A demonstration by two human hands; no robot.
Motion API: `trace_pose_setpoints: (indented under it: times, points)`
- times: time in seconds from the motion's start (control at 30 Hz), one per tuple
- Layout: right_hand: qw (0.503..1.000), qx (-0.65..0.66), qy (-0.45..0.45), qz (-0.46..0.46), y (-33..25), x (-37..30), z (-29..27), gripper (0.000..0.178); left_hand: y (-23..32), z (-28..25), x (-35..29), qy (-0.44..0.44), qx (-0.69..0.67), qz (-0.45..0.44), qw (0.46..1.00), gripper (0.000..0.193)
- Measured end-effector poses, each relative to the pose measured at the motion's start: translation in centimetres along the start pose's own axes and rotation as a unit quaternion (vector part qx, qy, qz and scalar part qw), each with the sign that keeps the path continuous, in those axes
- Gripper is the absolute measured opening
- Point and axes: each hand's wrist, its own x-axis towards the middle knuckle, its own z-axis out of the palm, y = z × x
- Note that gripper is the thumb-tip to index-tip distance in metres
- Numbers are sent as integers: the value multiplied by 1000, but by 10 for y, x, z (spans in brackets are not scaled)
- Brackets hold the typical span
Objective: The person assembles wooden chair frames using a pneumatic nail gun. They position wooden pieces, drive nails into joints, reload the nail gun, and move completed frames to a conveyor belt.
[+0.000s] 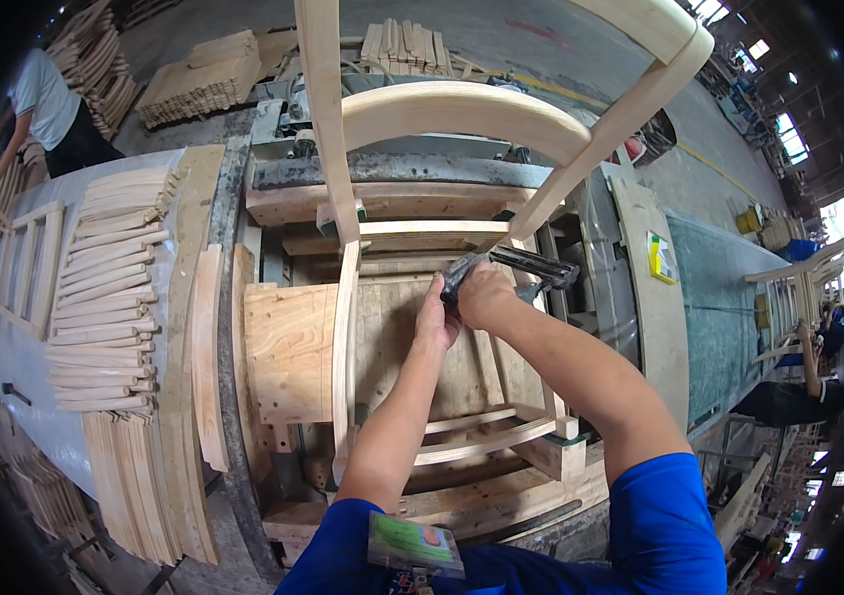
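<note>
A black nail gun (539, 264) is held over the inside of a pale wooden chair frame (462, 107), against or just short of the rail below the curved back piece; I cannot tell which. My right hand (487, 297) is closed around the gun's grip, with its long magazine sticking out to the right. Close beside it, my left hand (435, 317) cups the gun's body from the left, its fingertips partly hidden. The chair's legs and seat rails surround both forearms, and the gun's nose is out of sight.
The frame sits in a machine bed with wooden blocks (291, 342) and a metal beam (402, 171). Chair spindles (110, 288) lie piled on the left table, where a person (50, 104) works. To the right stands a green-topped table (710, 307); another person (789, 402) is beyond.
</note>
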Motion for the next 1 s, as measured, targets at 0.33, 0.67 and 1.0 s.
trace_pose_setpoints:
  times: [0.33,0.67,1.0]
  points:
    - [998,-7,62,0,5,-17,7,47,2,4,-14,-15,38,-4,999,40]
    - [962,-142,58,-227,-13,-86,28,47,13,-50,-105,-41,229,-123,965,64]
    - [842,-411,252,-241,-42,-40,-35,44,45,-12,-37,-30,-38,121,991,57]
